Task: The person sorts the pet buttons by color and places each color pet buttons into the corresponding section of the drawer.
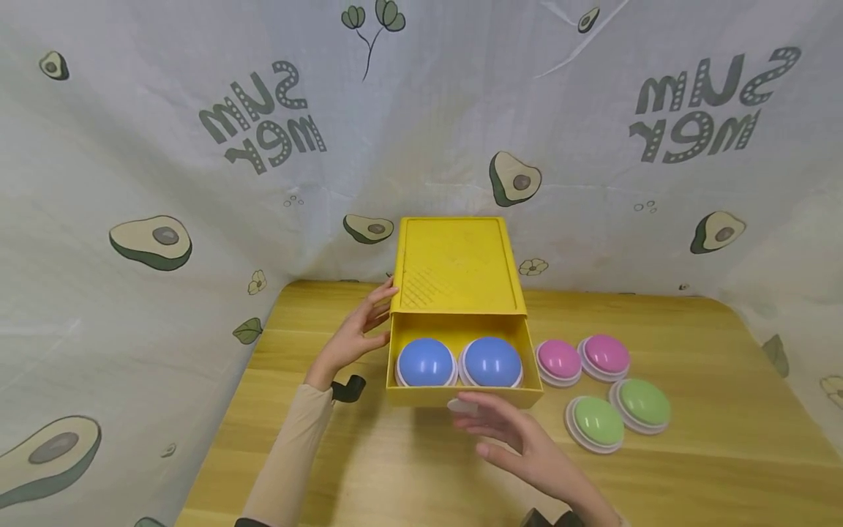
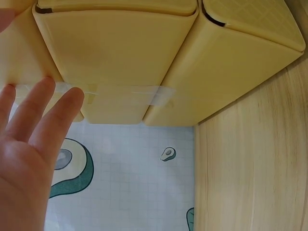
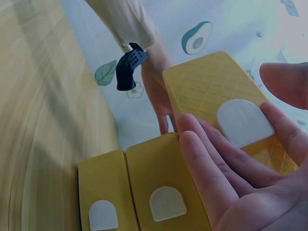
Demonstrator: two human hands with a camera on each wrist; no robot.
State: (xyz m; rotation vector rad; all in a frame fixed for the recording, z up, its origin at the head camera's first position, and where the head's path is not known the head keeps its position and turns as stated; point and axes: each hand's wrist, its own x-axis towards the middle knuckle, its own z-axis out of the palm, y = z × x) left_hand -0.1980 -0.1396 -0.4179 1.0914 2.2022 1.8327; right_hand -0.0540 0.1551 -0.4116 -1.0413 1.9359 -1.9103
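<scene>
The pulled-out top drawer [image 1: 415,397] of a yellow cabinet [image 1: 461,263] points toward six o'clock, its front's long edge running nine to three, with room over the wood tabletop [image 1: 724,424] before it. Two blue domes [image 1: 426,362] [image 1: 492,362] sit inside, side by side. The left hand [image 1: 356,338] spreads relaxed fingers at the cabinet's nine-o'clock side; the right hand [image 1: 520,439], thumb wide of its fingers, is at the drawer's white tab [image 3: 245,122], contact unclear. Pink domes [image 1: 559,361] [image 1: 607,355] lie at three o'clock, green domes [image 1: 598,422] [image 1: 644,403] at four. Only the right wrist view shows two closed drawers [image 3: 106,178] [image 3: 159,163] below; only the left, clear tape [image 2: 166,94] on the cabinet
</scene>
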